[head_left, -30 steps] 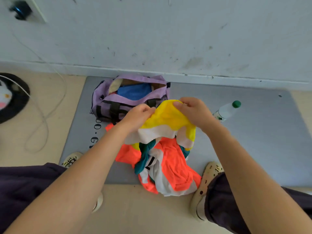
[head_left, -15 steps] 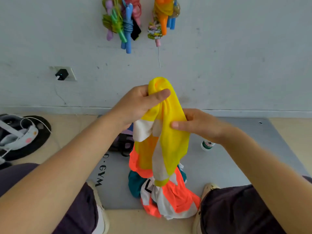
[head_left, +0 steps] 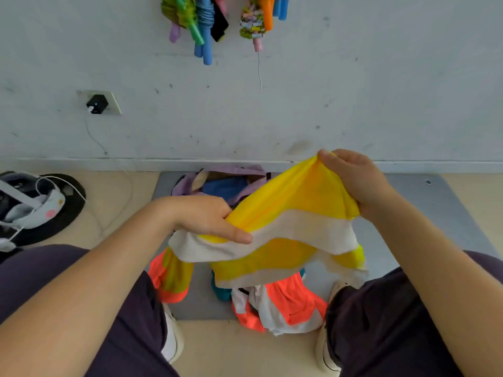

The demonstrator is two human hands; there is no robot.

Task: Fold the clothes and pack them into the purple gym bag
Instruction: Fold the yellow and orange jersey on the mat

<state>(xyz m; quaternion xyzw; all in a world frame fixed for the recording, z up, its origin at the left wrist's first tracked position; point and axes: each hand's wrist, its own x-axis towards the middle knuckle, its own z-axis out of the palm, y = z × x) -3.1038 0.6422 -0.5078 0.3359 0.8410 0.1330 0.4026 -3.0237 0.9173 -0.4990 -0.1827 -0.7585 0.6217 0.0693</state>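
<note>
Holding a yellow-and-white striped garment (head_left: 288, 213) stretched between both hands, above the gray mat (head_left: 441, 213). Left hand (head_left: 204, 219): fingers curled round the garment's near-left edge, index finger extended along a white stripe. Right hand (head_left: 351, 180): fingers and thumb pinch the far-right corner, raised higher than the left, so the cloth slopes up to the right. Lower part of the garment hangs loose; an orange-and-yellow section (head_left: 170, 278) droops at near left, below the left hand.

Purple gym bag (head_left: 190, 183): on the far part of the mat, close to the wall, open at the top, blue cloth (head_left: 226, 186) visible inside. Partly hidden behind the held garment.

Pile of unfolded clothes (head_left: 283, 306): orange, white and teal pieces, on the near edge of the mat between the person's knees, spilling onto the beige floor.

Dark trouser legs at near left and near right; a light shoe (head_left: 171, 341) shows by each.

Surroundings: colored jump ropes (head_left: 201, 20) hang on the wall at far centre. Black plug (head_left: 96, 104) in a wall socket at far left, white cable running down. Headset-like item (head_left: 30, 202) on a black round pad at left.
</note>
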